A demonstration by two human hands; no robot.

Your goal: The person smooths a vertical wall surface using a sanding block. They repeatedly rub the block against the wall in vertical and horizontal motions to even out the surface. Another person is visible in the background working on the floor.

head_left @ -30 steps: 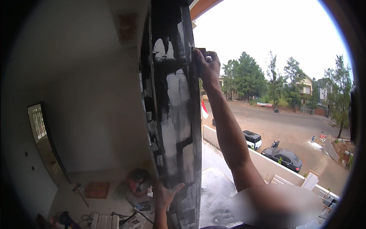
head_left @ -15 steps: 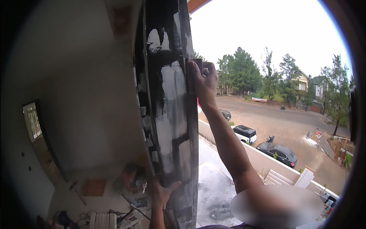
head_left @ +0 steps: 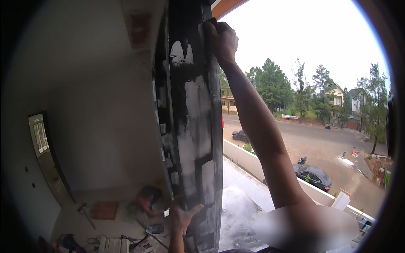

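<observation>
A tall black frame stands upright in front of me, with white and grey filler patches smeared down its face. High on its right edge, my right hand is closed around a dark flat piece that looks like folded sandpaper. This piece lies against the frame; my fingers partly hide it. Lower down, my left hand grips the frame's left side, its thumb stretched across the front. The tips of its other fingers are hidden.
Inside at left, a person crouches on the floor. Nearby lie a hammer-like tool, a reddish-brown panel, cables and pale planks. Outside at right are a low wall, a dark car and a street.
My right hand has moved up along the frame's right edge with the dark flat piece. My left hand keeps its hold low on the frame. The view has shifted slightly.
</observation>
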